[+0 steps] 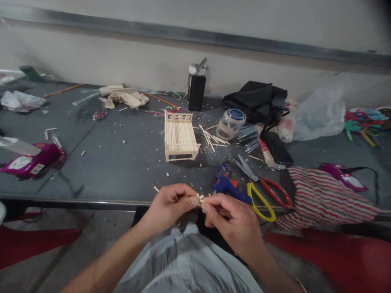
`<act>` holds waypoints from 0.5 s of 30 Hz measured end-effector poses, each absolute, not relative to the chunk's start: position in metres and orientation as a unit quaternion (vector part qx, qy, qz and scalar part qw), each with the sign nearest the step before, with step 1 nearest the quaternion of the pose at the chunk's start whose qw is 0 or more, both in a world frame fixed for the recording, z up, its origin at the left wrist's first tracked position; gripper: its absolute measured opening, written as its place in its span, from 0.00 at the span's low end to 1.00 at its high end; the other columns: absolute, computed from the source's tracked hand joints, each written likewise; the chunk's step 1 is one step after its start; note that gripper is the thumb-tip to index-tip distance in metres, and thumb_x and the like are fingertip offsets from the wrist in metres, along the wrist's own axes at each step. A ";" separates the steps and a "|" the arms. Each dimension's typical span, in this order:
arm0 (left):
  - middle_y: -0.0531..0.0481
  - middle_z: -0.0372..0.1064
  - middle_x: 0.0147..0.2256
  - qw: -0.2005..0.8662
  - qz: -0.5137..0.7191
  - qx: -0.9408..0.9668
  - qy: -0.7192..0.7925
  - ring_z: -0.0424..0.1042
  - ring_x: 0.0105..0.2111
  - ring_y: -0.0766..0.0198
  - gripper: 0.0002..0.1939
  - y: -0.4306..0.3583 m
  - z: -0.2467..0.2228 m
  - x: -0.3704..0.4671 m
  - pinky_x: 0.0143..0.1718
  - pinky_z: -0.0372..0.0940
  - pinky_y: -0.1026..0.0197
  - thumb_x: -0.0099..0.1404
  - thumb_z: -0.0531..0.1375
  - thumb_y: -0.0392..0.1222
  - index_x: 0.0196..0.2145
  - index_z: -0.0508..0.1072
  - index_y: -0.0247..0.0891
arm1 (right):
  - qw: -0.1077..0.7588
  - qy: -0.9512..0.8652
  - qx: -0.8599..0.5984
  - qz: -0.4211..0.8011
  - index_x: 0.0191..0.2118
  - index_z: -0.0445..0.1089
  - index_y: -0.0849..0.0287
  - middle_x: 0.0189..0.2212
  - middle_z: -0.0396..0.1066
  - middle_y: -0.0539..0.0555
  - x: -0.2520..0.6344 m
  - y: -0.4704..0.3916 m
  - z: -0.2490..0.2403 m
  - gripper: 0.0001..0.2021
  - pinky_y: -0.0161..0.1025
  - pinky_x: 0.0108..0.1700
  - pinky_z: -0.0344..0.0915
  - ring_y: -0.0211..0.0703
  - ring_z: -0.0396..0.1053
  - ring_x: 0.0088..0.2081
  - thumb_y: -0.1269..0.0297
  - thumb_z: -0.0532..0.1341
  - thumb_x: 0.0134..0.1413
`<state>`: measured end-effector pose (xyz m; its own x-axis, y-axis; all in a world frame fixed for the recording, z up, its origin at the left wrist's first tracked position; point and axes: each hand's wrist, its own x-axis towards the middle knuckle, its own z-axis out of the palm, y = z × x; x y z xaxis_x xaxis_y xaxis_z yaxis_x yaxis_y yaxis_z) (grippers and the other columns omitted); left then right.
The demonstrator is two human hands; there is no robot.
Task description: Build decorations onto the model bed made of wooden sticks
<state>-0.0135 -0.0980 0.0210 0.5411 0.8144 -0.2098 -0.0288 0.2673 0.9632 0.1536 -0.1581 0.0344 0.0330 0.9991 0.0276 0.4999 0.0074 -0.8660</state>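
Note:
At the table's front edge my left hand (174, 203) and my right hand (229, 211) meet, fingertips pinched around a small cluster of short wooden stick pieces (200, 198). Its exact shape is too small to make out. Beyond them stands a miniature bed (181, 136) built from thin wooden sticks, with a star-patterned headboard. Loose wooden sticks (210, 138) lie to its right. Just past my right hand are a blue glue gun (229, 187) and scissors (262, 185) with one red and one yellow handle.
A clear jar (230, 125) with a blue lid, a black bag (256, 99) and a phone (276, 147) occupy the right side. A striped cloth (326, 199) hangs over the front edge. Behind the bed stands a bottle (197, 91). Purple devices (33, 160) sit at both sides.

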 end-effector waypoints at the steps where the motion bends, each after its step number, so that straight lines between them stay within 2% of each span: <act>1: 0.54 0.66 0.22 0.707 0.303 0.518 0.374 0.59 0.22 0.72 0.10 -0.098 0.020 -0.014 0.24 0.55 0.68 0.58 0.63 0.44 0.27 0.74 0.33 | 0.374 -0.587 -0.618 0.366 0.31 0.73 0.55 0.18 0.70 0.48 0.155 -0.158 0.036 0.07 0.33 0.26 0.65 0.38 0.69 0.21 0.59 0.61 0.55; 5: 0.55 0.65 0.20 0.707 0.314 0.503 0.385 0.56 0.20 0.73 0.10 -0.098 0.019 -0.014 0.23 0.53 0.69 0.56 0.65 0.44 0.25 0.75 0.33 | 0.405 -0.492 -0.625 0.450 0.34 0.75 0.57 0.17 0.71 0.48 0.159 -0.156 0.045 0.10 0.31 0.20 0.63 0.36 0.66 0.17 0.56 0.63 0.52; 9: 0.54 0.66 0.20 0.711 0.316 0.493 0.389 0.57 0.20 0.73 0.10 -0.098 0.019 -0.011 0.23 0.54 0.69 0.55 0.66 0.44 0.25 0.76 0.33 | 0.416 -0.463 -0.629 0.466 0.37 0.76 0.58 0.19 0.71 0.48 0.160 -0.154 0.048 0.11 0.30 0.18 0.60 0.32 0.63 0.16 0.56 0.63 0.51; 15: 0.55 0.66 0.20 0.720 0.301 0.495 0.382 0.57 0.20 0.74 0.09 -0.099 0.019 -0.012 0.24 0.55 0.70 0.56 0.66 0.43 0.26 0.77 0.33 | 0.406 -0.458 -0.611 0.502 0.33 0.75 0.58 0.17 0.65 0.46 0.160 -0.152 0.041 0.10 0.28 0.15 0.54 0.29 0.58 0.14 0.56 0.64 0.50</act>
